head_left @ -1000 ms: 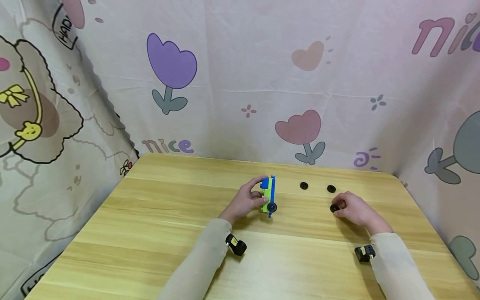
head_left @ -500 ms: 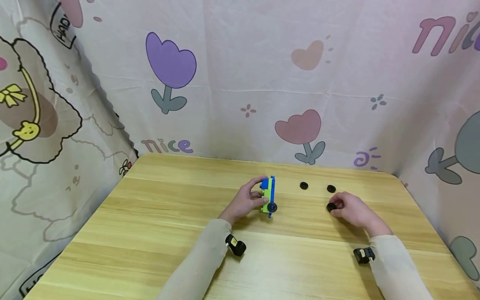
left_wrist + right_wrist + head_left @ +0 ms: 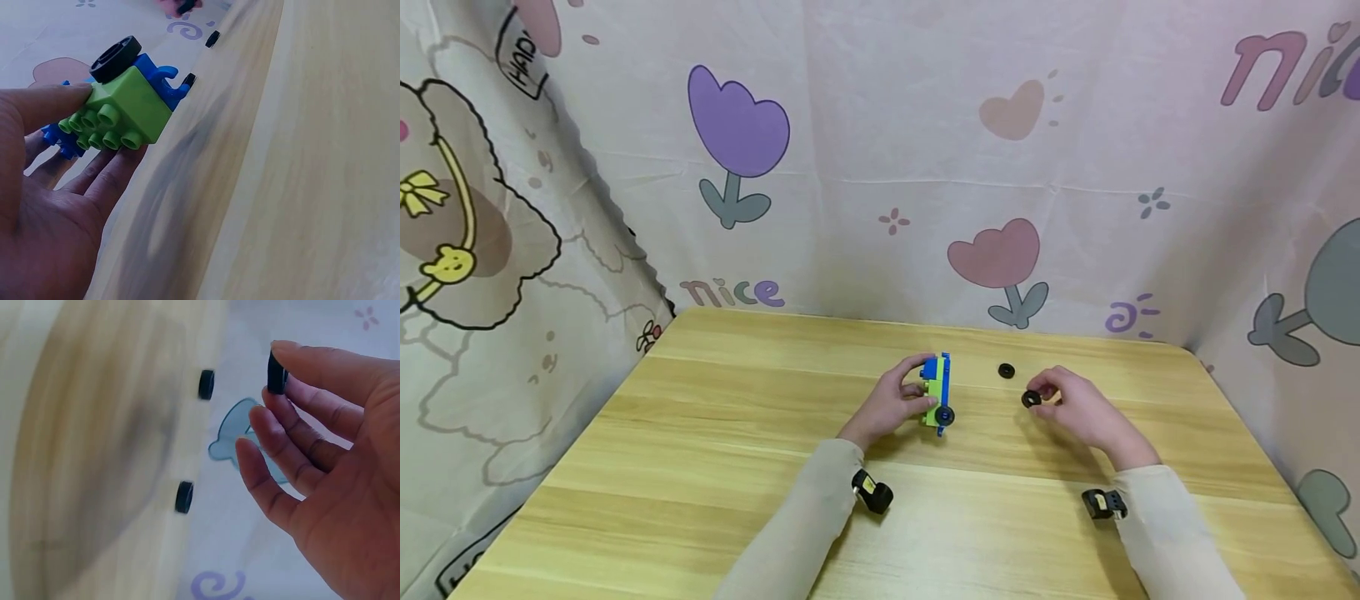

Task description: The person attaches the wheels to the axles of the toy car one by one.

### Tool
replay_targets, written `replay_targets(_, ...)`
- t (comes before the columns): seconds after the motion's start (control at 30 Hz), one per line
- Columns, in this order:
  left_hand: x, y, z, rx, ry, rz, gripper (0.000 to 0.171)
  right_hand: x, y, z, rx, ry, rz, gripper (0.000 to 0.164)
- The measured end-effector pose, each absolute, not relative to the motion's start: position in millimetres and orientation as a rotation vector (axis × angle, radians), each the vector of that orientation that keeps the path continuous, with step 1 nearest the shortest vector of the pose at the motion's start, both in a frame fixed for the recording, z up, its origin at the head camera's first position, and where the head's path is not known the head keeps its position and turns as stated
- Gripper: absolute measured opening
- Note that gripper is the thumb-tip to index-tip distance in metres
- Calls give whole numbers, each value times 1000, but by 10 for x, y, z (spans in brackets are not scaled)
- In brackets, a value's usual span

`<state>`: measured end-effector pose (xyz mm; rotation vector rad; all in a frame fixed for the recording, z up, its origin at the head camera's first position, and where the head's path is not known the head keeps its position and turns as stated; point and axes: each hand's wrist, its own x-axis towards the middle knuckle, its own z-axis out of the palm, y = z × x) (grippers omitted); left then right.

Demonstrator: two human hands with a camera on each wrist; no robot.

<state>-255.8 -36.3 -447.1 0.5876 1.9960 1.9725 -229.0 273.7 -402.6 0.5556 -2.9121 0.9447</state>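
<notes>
In the head view my left hand [image 3: 886, 408] grips a toy building-block car [image 3: 934, 387], green and blue, tipped on its side. One black wheel [image 3: 944, 415] is fitted on its near end. The left wrist view shows the thumb on the green block [image 3: 128, 103], whose studs face the palm, and fingers beneath. To the right, my right hand [image 3: 1086, 410] pinches a loose black wheel [image 3: 1031, 399] between thumb and fingertips, above the table. In the right wrist view that wheel [image 3: 277, 373] appears edge-on.
Two loose wheels lie on the wooden table [image 3: 737, 467]: one wheel [image 3: 1006, 371] near the back, and another wheel [image 3: 184, 497] that the right hand hides in the head view. A patterned curtain [image 3: 865, 167] hangs behind the table's back edge.
My right hand has lifted the wheel off the table and carried it left and away from me, toward the toy car. The left hand and the car have stayed in place.
</notes>
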Motion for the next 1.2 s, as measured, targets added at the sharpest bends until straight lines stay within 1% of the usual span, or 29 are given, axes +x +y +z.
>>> replay_targets(0.17, -2550, -363, -4465, 581, 1990, 1975, 72, -2298, 2624, -3988, 566, -2887, 966, 27)
replay_targets(0.6, -2550, -332, -4489, 558, 2044, 1939, 68, -2278, 2446, -3945, 622, -2814, 1047, 27)
replay_targets(0.87, -2561, -309, -4491, 564, 2026, 1949, 68, -2267, 2246, -3857, 631, -2813, 996, 23)
replay_targets(1.2, -2549, -293, -4492, 537, 1989, 1974, 68, -2279, 2057, -3811, 644, -2788, 931, 26)
